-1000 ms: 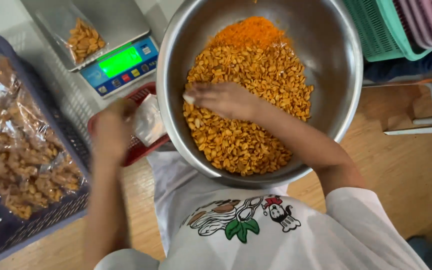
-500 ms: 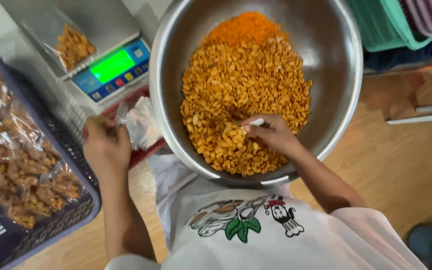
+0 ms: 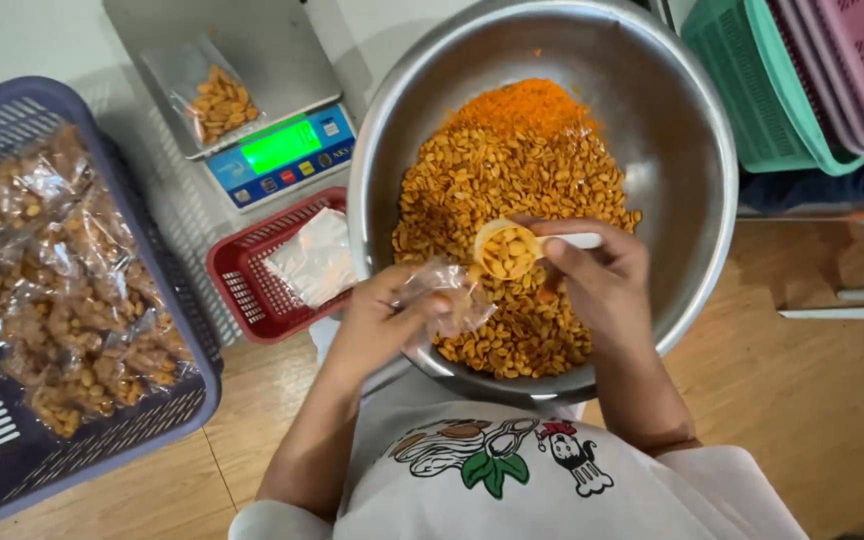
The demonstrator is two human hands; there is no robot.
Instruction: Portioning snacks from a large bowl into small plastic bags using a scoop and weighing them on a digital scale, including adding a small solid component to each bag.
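Note:
A big steel bowl (image 3: 687,150) holds orange-coated nuts (image 3: 512,180) with a heap of orange powder at the far side. My right hand (image 3: 597,285) grips a small scoop (image 3: 508,250) full of nuts, held over the bowl. My left hand (image 3: 382,320) holds a small clear plastic bag (image 3: 449,293) open at the bowl's near rim, right beside the scoop.
A digital scale (image 3: 282,150) carries a partly filled bag (image 3: 214,100) of nuts. A small red basket (image 3: 252,290) holds empty clear bags. A blue basket (image 3: 152,420) at the left has several packed bags. Stacked green and pink baskets (image 3: 802,80) stand at the top right.
My right hand lifted the scoop, now full, out of the nuts. My left hand moved from the red basket to the bowl's rim with a clear bag.

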